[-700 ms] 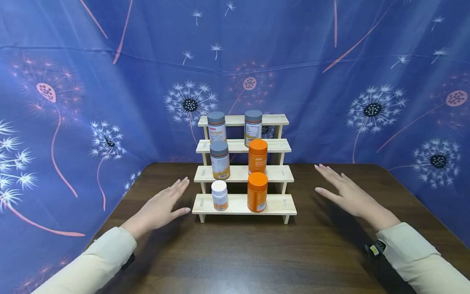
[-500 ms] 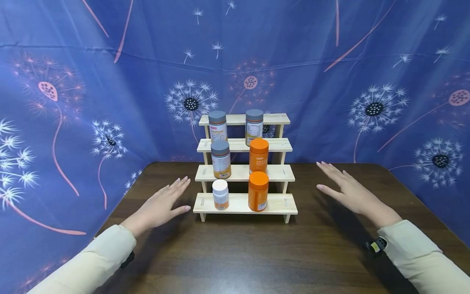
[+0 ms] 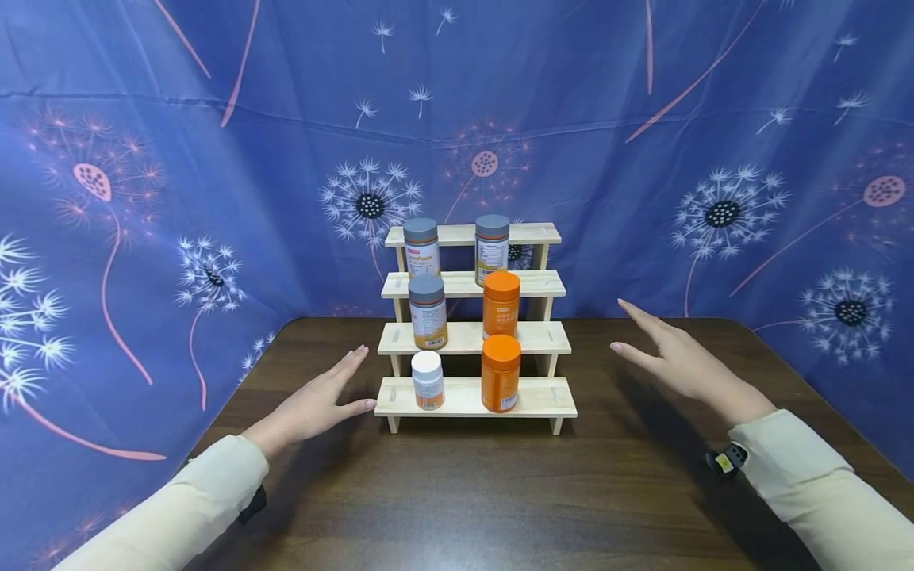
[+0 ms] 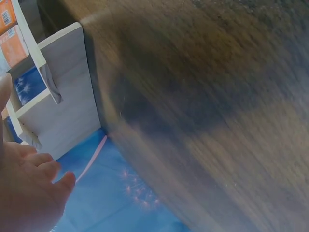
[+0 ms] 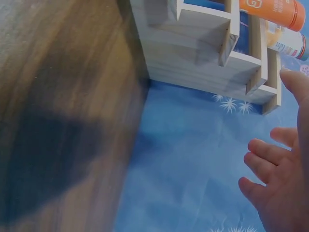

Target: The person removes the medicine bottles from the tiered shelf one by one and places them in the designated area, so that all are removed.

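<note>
A stepped wooden rack [image 3: 457,402] stands mid-table with jars on its tiers. On the lowest tier are a small white bottle [image 3: 428,385] and an orange jar [image 3: 501,381]. Above them sit a grey-lidded jar [image 3: 428,317] and a second orange jar [image 3: 501,305]. Higher up are two more grey-lidded jars, one at left [image 3: 422,250] and one at right [image 3: 492,252]. My left hand [image 3: 310,404] hovers left of the rack, fingers extended, thumb near its lowest tier. Farther off on the right, my right hand [image 3: 681,361] hovers with fingers extended. Both hold nothing.
A dark brown wooden table [image 3: 457,500] lies beneath the rack and hands. Behind and along the sides hangs a blue cloth [image 3: 593,182] printed with dandelions. The rack's wooden side panel [image 5: 193,63] shows in the right wrist view.
Both hands have turned slightly, so their fingers look more stacked edge-on. The head view has shifted a little. The rack and jars stay where they were.
</note>
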Motion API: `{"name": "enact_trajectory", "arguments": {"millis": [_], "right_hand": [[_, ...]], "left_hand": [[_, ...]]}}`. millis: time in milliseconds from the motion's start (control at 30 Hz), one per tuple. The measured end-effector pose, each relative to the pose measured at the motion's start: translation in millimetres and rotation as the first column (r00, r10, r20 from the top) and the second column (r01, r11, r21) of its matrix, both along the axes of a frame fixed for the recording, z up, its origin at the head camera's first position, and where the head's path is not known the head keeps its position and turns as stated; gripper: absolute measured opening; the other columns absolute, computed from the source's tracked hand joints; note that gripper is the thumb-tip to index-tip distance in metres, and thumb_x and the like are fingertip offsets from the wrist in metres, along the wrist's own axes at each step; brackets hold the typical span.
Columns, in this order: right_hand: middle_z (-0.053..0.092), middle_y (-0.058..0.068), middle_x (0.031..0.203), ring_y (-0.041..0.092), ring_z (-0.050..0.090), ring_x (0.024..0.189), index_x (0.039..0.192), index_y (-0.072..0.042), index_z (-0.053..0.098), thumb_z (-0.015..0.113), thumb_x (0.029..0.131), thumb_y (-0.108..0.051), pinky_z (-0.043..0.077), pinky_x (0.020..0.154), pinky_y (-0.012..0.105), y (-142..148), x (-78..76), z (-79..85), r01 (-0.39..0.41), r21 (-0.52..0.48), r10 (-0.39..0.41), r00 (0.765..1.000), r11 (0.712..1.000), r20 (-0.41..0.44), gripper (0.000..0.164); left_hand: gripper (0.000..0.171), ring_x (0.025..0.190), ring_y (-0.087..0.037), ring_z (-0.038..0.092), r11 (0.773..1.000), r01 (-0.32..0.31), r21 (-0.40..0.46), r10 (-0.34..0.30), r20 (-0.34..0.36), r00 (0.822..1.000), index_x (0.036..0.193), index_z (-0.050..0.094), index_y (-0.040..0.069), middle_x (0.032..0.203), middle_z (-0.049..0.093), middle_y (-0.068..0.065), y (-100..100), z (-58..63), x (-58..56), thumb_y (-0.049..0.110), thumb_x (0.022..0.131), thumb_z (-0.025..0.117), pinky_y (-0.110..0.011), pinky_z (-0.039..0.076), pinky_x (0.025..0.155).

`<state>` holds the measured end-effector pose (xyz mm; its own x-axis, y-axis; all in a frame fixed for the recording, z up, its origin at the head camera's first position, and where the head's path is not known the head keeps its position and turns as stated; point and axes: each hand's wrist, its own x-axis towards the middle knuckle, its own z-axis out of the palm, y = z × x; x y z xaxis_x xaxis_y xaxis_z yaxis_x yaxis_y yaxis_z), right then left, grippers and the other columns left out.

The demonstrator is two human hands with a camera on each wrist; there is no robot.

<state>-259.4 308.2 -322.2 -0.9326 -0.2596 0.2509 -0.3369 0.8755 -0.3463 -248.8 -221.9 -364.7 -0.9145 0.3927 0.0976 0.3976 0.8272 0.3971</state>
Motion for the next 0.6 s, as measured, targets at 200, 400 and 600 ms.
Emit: {"name": "enact_trajectory", "arguments": {"millis": [200,400,600], "right_hand": [[0.039,0.017,0.152,0.044,0.035,0.137,0.153,-0.018,0.03,0.056,0.096,-0.046,0.033,0.108,0.066,-6,-4.3,7.6,-0.02,-0.067,0.013,0.993,0.998,-0.116,0.069],[0.047,0.017,0.146,0.042,0.04,0.134,0.148,-0.013,0.04,0.06,0.095,-0.042,0.035,0.107,0.065,-13,-7.7,15.5,-0.036,-0.104,0.018,0.985,0.994,-0.174,0.064],[0.043,0.016,0.149,0.042,0.039,0.135,0.149,-0.014,0.037,0.057,0.095,-0.046,0.035,0.107,0.066,-20,-13.5,23.7,-0.04,-0.08,0.027,0.988,0.996,-0.15,0.066]], "left_hand": [[0.089,0.146,-0.036,0.021,0.999,-0.013,0.037,0.011,0.039,0.999,0.157,0.011,0.016,0.163,0.013,-0.01,2,-2.1,-1.9,0.053,0.091,0.06,-0.059,0.026,0.118],[0.089,0.145,-0.039,0.021,0.994,-0.038,0.1,0.03,0.081,0.996,0.156,0.013,0.011,0.161,0.017,-0.016,6,-7.1,-6.5,0.051,0.092,0.06,-0.06,0.024,0.118],[0.085,0.144,-0.042,0.022,0.978,-0.083,0.192,0.059,0.132,0.99,0.155,0.017,0.007,0.158,0.022,-0.022,6,-12.7,-12.3,0.045,0.093,0.062,-0.062,0.026,0.117]]}}
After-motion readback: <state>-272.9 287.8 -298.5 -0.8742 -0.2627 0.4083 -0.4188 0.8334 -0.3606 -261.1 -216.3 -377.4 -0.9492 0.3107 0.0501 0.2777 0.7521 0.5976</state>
